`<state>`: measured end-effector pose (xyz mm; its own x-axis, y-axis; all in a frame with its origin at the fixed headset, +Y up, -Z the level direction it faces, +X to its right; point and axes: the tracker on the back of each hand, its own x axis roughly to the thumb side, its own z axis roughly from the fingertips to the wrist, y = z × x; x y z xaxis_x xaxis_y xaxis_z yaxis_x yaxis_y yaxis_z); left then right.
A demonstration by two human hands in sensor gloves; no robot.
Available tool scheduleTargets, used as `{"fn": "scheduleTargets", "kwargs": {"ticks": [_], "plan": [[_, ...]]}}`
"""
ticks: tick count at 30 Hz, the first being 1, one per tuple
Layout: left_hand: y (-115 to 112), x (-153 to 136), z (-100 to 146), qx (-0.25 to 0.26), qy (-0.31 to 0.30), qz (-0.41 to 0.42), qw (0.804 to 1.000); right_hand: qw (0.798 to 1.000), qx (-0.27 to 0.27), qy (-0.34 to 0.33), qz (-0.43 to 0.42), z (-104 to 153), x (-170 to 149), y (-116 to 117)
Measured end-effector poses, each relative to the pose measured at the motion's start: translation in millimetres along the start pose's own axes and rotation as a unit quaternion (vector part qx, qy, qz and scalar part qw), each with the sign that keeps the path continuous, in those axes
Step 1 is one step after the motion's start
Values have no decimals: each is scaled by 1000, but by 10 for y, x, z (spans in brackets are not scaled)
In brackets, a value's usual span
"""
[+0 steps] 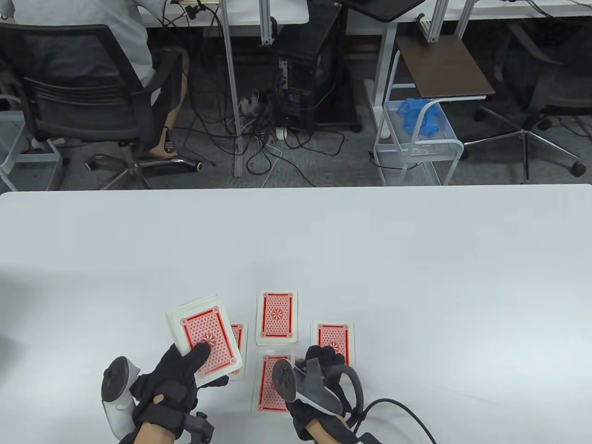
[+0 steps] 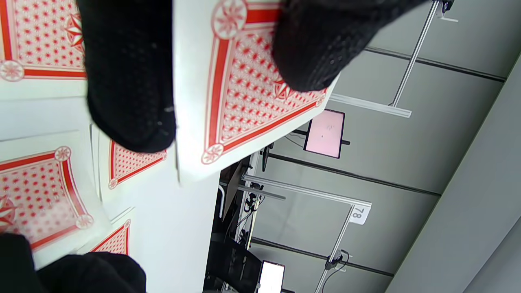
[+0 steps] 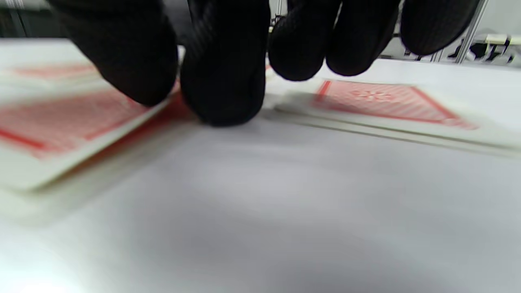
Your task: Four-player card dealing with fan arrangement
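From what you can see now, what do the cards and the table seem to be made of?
Cards in the left hand, the deck: probably coated paper, thin white-edged sheets with printed red backs. Table: smooth matte white top, perhaps laminate or plastic; I cannot tell which.

The table view looks steeply down from the near side across the white table (image 1: 370, 240). The left wrist view lies rolled sideways, close above the cards. The right wrist view skims low. All share the dealt cards (image 1: 276, 317).
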<state>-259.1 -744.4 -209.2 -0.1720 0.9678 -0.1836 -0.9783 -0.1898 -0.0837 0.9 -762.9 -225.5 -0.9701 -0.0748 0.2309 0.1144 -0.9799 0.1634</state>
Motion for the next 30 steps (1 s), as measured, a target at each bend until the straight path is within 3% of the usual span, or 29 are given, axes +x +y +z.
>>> {"fn": "scheduleTargets", "kwargs": {"ticks": [3,5,7,9,11,14,16,17,21,24,27,30], "plan": [[-82,-17,-5,-17,3,-13,1000,999,11,0,-35,9,-41,-78],[-149,-33,-11,-29,7,-31,999,986,-62,-31,-151,65,-105,-208],[-237,-56,-17,-46,13,-43,998,933,-159,-69,-316,138,-183,-332],[-334,-77,-18,-63,16,-44,997,873,-177,-81,-447,194,-214,-400],[-424,-95,-9,-78,17,-38,996,870,-178,-90,-452,239,-215,-434],[-517,-106,4,-89,16,-20,996,889,-247,-96,-373,296,-195,-507],[-514,-114,6,-89,18,0,996,881,-275,-98,-372,301,-202,-560],[-506,-113,3,-96,14,4,995,881,-270,-99,-375,302,-211,-570],[-463,-108,-19,-129,10,41,991,849,-261,-104,-447,287,-246,-568],[-409,-70,-26,-124,7,65,990,801,-227,-121,-541,230,-299,-519],[-242,135,36,-67,-22,9,997,742,-195,-86,-635,178,-356,-411],[15,406,138,15,-78,-76,994,728,-183,-13,-660,139,-372,-286]]}}
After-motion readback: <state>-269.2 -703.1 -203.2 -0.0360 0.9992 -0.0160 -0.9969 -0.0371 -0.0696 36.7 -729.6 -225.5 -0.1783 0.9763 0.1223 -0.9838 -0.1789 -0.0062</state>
